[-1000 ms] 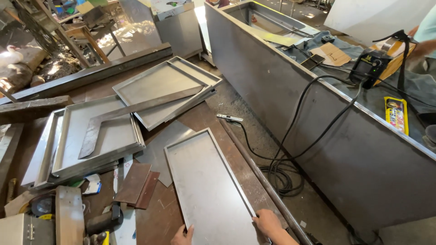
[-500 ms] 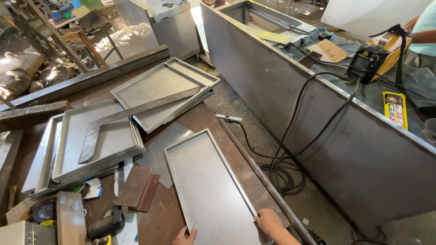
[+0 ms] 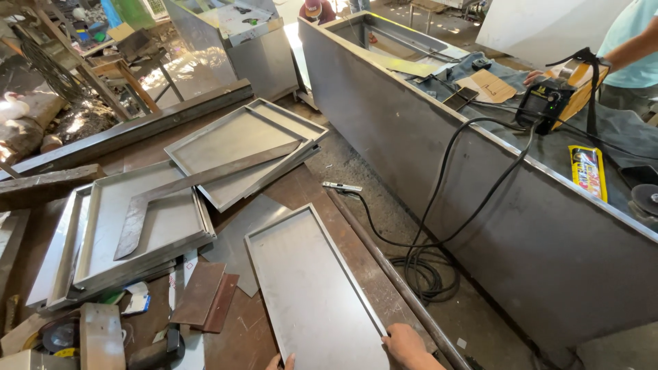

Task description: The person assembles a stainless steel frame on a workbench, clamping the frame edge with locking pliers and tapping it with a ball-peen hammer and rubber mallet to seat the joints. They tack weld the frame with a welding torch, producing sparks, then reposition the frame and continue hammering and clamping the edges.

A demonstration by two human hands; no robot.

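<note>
Head view. A long shallow metal tray (image 3: 312, 291) is held at its near end, lying lengthwise on the rusty work surface (image 3: 236, 339) toward that surface's right edge, rim upward. The right hand (image 3: 408, 344) is closed over the tray's near right corner, fingers wrapped on the folded rim. Of the left hand (image 3: 282, 362) only fingertips are seen at the bottom edge of the frame, laid on the tray's near end; whether it grips or merely rests cannot be told.

Just right of the tray, a long round bar (image 3: 391, 274) runs along the surface's right edge, close to the tray's right rim. Off the tray's far end a flat sheet offcut (image 3: 243, 236) lies partly under its left corner. Further left, stacked trays (image 3: 130, 233) carry an L-shaped flat bar (image 3: 185, 192); another tray pair (image 3: 247, 147) sits toward the far edge. A welding lead (image 3: 439, 205) drops from a small welder (image 3: 555, 103) on the long steel counter (image 3: 480, 178), where another person's arm (image 3: 627, 51) is seen.

Handling judgement: the thin rim is probably sharp, so grip is best kept on the folded edge, both ends of the near side held evenly to avoid twisting. The tray is better lifted than dragged, kept clear of the bar and the offcut.
</note>
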